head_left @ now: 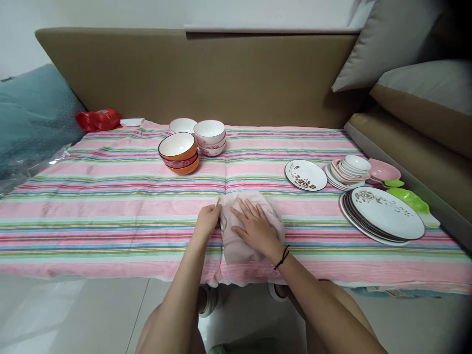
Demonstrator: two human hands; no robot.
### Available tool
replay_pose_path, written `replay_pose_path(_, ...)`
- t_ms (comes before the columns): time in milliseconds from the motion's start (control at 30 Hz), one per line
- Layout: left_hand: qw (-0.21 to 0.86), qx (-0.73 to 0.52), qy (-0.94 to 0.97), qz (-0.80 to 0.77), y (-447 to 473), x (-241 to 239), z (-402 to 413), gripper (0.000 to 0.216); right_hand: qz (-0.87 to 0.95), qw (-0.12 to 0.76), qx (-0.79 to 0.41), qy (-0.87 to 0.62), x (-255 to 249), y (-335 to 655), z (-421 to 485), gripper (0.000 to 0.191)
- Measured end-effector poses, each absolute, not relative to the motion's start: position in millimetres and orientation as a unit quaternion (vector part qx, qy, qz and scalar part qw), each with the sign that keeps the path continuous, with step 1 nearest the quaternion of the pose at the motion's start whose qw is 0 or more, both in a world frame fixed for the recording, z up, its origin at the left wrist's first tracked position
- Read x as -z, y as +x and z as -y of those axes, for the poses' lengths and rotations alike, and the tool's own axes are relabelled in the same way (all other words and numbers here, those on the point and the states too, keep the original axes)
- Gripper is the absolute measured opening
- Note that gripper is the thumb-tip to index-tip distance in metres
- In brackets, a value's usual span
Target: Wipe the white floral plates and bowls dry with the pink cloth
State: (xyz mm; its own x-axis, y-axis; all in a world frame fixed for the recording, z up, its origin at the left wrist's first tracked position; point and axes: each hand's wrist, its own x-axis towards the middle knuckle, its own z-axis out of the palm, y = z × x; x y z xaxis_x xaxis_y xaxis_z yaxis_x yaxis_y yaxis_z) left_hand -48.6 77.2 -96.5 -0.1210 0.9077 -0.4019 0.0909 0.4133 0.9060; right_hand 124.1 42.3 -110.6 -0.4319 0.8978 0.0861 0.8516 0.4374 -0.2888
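Observation:
A pale pink cloth (pixel 236 246) lies bunched near the front edge of the striped bedspread. My right hand (pixel 254 228) rests on top of it, palm down with fingers spread. At the cloth's left edge, my left hand (pixel 209 219) is closed, thumb and fingers pinching the border. A small dark edge shows beside those fingertips; whatever lies under the cloth is hidden. To the right is a white plate with brown flowers (pixel 306 175), apart from both hands.
Stacked orange bowls (pixel 180 155) and white bowls (pixel 210 135) stand at the back left. Several oval plates (pixel 387 212), small dishes (pixel 354 167), a pink bowl (pixel 383 169) and a green leaf-shaped dish (pixel 411 202) sit right. A red bundle (pixel 99 119) lies far left.

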Motion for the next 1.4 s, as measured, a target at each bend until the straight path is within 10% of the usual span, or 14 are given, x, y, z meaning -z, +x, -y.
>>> replay_pose_path(600,0.564,-0.293,0.447,-0.63,-58,86,-63,0.033,0.883,0.103,-0.105,-0.446,113,120,-31,0.051)
replay_pose_path(900,0.493,-0.281,0.505,-0.65,-61,96,-64,0.026,0.818,0.103,-0.094,-0.558,114,107,-35,0.08)
replay_pose_path(1400,0.287,-0.199,0.566,-0.747,-68,74,-59,0.005,0.82,0.104,-0.082,-0.556,115,107,-36,0.074)
